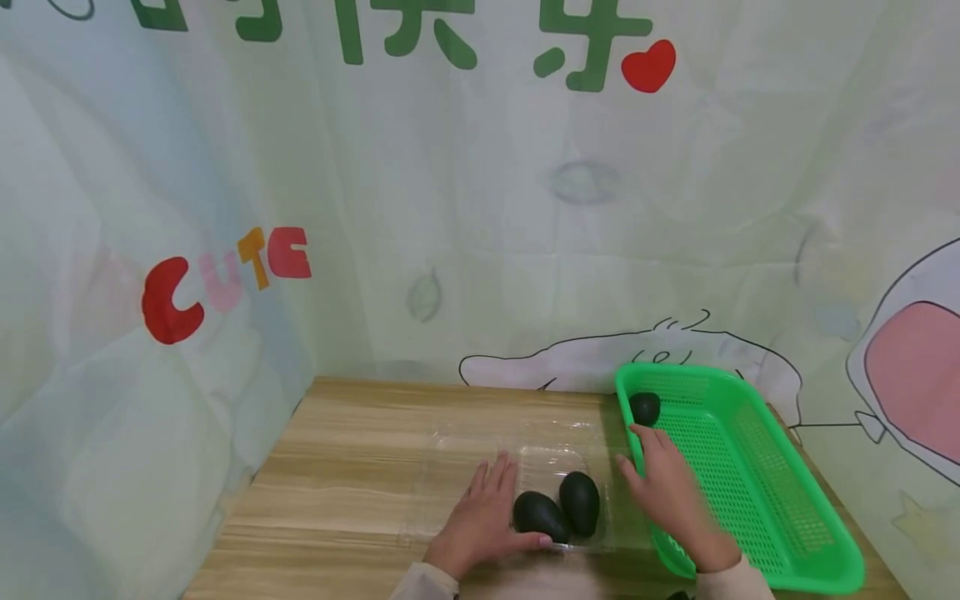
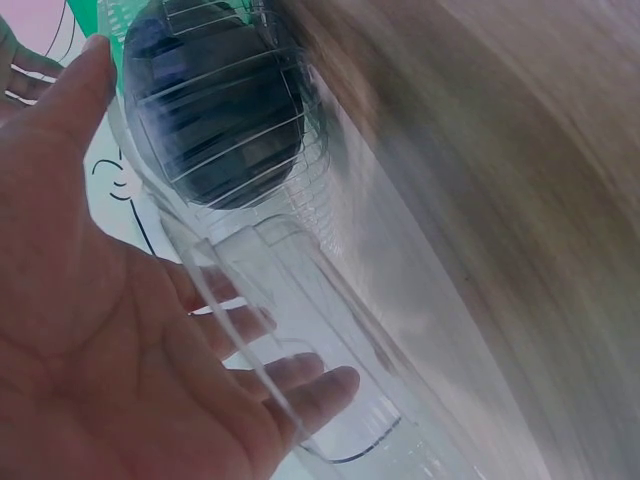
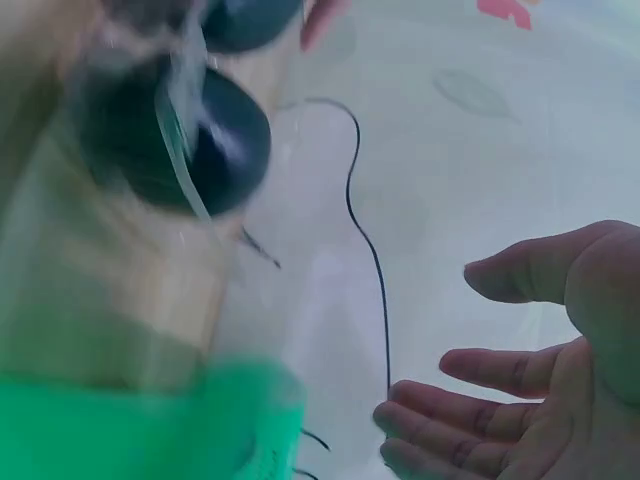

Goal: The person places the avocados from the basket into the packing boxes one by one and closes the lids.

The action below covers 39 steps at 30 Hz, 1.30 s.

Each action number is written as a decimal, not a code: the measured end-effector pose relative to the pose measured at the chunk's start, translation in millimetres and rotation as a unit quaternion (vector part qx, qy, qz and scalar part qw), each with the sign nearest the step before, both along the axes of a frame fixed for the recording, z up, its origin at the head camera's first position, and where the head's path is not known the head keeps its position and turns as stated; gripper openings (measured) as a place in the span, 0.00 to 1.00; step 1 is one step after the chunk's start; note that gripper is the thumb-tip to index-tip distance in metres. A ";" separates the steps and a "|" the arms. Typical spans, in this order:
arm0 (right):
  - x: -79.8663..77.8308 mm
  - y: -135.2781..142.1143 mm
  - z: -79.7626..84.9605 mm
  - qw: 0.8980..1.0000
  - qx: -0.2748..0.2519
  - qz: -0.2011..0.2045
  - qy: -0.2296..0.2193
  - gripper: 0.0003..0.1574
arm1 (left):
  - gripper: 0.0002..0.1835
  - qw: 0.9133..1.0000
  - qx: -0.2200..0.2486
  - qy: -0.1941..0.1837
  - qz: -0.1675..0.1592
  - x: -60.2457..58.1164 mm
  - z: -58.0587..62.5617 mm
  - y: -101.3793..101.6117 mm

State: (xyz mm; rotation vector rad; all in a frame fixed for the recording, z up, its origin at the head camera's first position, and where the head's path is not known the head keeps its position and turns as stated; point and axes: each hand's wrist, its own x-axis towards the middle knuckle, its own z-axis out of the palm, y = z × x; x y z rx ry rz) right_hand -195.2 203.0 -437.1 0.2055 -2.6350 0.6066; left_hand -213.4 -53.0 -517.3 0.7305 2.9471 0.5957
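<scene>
Two dark avocados [image 1: 580, 503] lie side by side in the right half of a clear plastic clamshell box [image 1: 551, 460], whose lid is folded out to the left. My left hand [image 1: 483, 521] rests on the box's middle, thumb stretched along the front edge beside the nearer avocado [image 1: 538, 516]. Through the clear plastic, the left wrist view shows its fingers loosely extended. Above the left rim of a green basket [image 1: 798, 467], my right hand [image 1: 671, 487] reaches forward with fingers apart and nothing in them. Near its fingertips, another avocado [image 1: 645, 408] sits in the basket's far left corner.
The box and basket stand on a wood-grain table [image 1: 337, 467]. A printed cloth [image 1: 480, 208] hangs behind the table and along its left side. Part of a dark object [image 1: 679, 596] shows at the bottom edge, by the basket's near end.
</scene>
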 end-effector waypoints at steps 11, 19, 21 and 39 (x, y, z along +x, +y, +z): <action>-41.8 41.2 30.6 0.992 0.029 0.000 -0.123 0.35 | 0.65 1.000 0.001 -0.019 0.006 -1.9 0.4 -1.6; -70.9 60.9 37.9 0.979 0.039 -0.001 -0.199 0.38 | 0.65 1.000 0.003 -0.024 0.004 -2.3 0.5 -1.9; -76.2 63.4 35.7 0.975 0.048 -0.004 -0.217 0.39 | 0.65 1.000 0.004 -0.025 0.004 -2.4 0.6 -1.7; -95.2 77.6 -4.4 0.932 0.098 -0.031 -0.349 0.37 | 0.65 1.000 0.002 -0.022 0.001 -0.5 1.6 -0.7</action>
